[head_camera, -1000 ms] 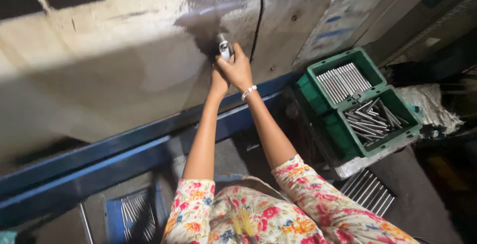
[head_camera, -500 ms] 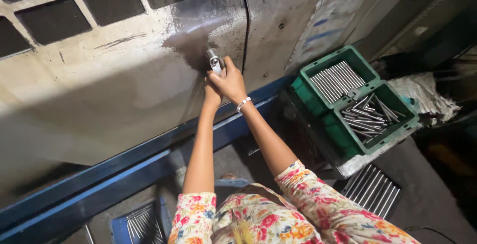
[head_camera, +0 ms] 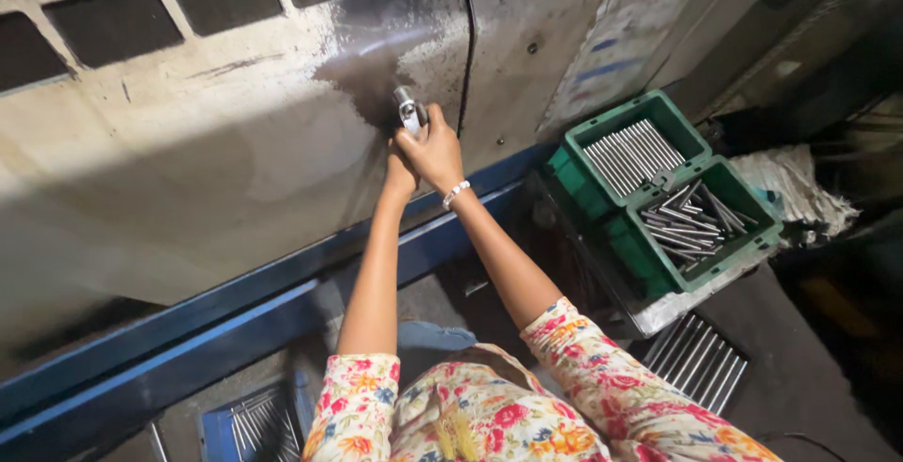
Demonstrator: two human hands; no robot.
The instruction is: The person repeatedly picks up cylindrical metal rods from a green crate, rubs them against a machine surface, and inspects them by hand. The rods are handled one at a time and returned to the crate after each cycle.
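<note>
At the seam of the grimy machine panel (head_camera: 235, 170), both hands work one small metal handle (head_camera: 406, 107). Right hand (head_camera: 435, 153) wraps the handle, fingers closed around its lower part; a white bracelet (head_camera: 455, 193) sits on that wrist. Left hand (head_camera: 399, 172) sits just under and behind the right, mostly hidden; looks pressed against the right hand or the handle base, cannot tell its grip exactly. Handle pokes up above the right hand, touching or set in the panel on a dark oily smear just left of the vertical door gap (head_camera: 463, 57).

Doing this well, by my read: keep the right hand's grip low on the handle, the left bracing, and force in line with the handle so it doesn't slip on the oily patch. Arms are at full stretch, so leverage looks weak; stepping closer to the panel would help.

Right of the handle and lower: two green crates (head_camera: 658, 236), one with metal rods (head_camera: 632, 154) laid in neat rows, the other with rods (head_camera: 691, 222) jumbled. Below the handle runs a blue rail (head_camera: 216, 316). A blue tray (head_camera: 249, 422) with more rods is low and left of the person's floral sleeves (head_camera: 602, 387).
</note>
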